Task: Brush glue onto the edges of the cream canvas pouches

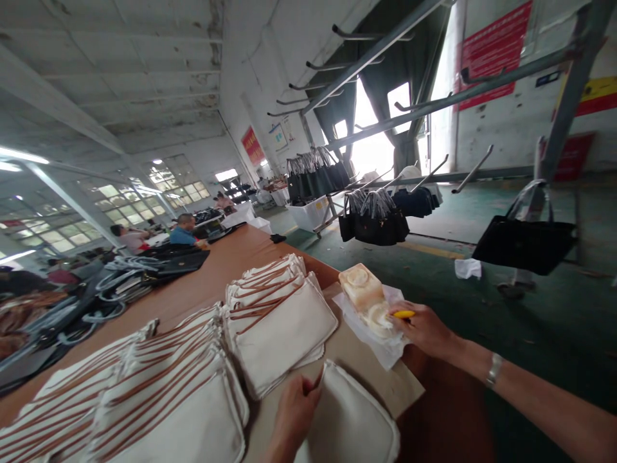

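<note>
My right hand is closed round a small tool with a yellow handle; its working end is hard to make out. That end is at a whitish paste on a crumpled white sheet. Touching the paste is a cream-coloured tub or block with a round mark on top. Near the front edge, my left hand pinches the upper corner of a white pouch, where a small brown bit shows at the fingertips. Beneath lies a tan board.
White pouches with brown straps overlap in a stack ahead, and more pouches lie left. Black bag parts cover the table's far left. Beyond the right edge stands a metal rack hung with dark handbags. Another person sits further back.
</note>
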Action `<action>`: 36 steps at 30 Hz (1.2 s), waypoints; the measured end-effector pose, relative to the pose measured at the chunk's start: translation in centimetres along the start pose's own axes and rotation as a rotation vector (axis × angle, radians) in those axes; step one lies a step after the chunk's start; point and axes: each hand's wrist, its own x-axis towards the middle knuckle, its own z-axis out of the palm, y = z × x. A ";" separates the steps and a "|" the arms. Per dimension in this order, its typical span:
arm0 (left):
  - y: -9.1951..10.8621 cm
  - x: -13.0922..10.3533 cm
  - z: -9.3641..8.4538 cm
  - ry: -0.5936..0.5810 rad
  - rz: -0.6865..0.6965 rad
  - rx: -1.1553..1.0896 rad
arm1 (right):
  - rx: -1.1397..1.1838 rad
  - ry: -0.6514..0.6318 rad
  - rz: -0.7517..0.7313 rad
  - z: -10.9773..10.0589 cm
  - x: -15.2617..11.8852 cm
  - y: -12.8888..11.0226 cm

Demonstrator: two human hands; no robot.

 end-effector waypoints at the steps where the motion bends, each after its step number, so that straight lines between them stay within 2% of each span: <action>1: 0.4 -0.5 -0.1 -0.013 0.017 -0.043 | 0.006 -0.031 -0.031 -0.4 -0.5 -0.4; 6: 2.0 -3.4 -1.0 -0.050 0.101 -0.242 | 0.046 -0.183 -0.169 -1.9 -3.0 -1.7; 8: 2.5 -4.6 -1.3 -0.039 0.119 -0.293 | 0.071 -0.219 -0.167 -2.5 -3.4 -2.0; 9: 2.7 -5.1 -1.5 -0.032 0.132 -0.326 | 0.089 -0.197 -0.137 -2.7 -3.6 -2.3; 11: 3.1 -6.2 -1.9 -0.023 0.154 -0.411 | 0.143 -0.075 -0.012 -3.1 -3.7 -3.2; 14: 3.6 -7.6 -2.4 -0.058 0.178 -0.527 | 0.347 0.122 0.290 -3.5 -3.6 -5.9; 16: 3.9 -8.4 -2.8 -0.101 0.189 -0.557 | 0.583 0.166 0.463 -3.5 -3.4 -8.3; 18: 4.2 -9.3 -3.0 -0.127 0.207 -0.579 | 0.777 0.164 0.536 -3.1 -3.2 -10.6; 21: 4.8 -10.5 -3.1 -0.128 0.224 -0.623 | 0.892 0.108 0.528 -2.1 -3.0 -12.9; 25: 5.4 -11.7 -3.3 -0.133 0.265 -0.654 | 0.858 0.027 0.489 -1.2 -2.8 -13.5; 29: 5.7 -12.5 -3.6 -0.092 0.299 -0.586 | 0.825 0.158 0.468 -1.9 -3.0 -13.4; 34: 6.2 -12.8 -3.5 -0.124 0.364 -0.531 | 0.889 0.047 0.508 -2.9 -3.4 -13.9; 36: 6.4 -13.0 -3.3 -0.120 0.390 -0.514 | 0.810 0.085 0.489 -3.1 -3.3 -13.7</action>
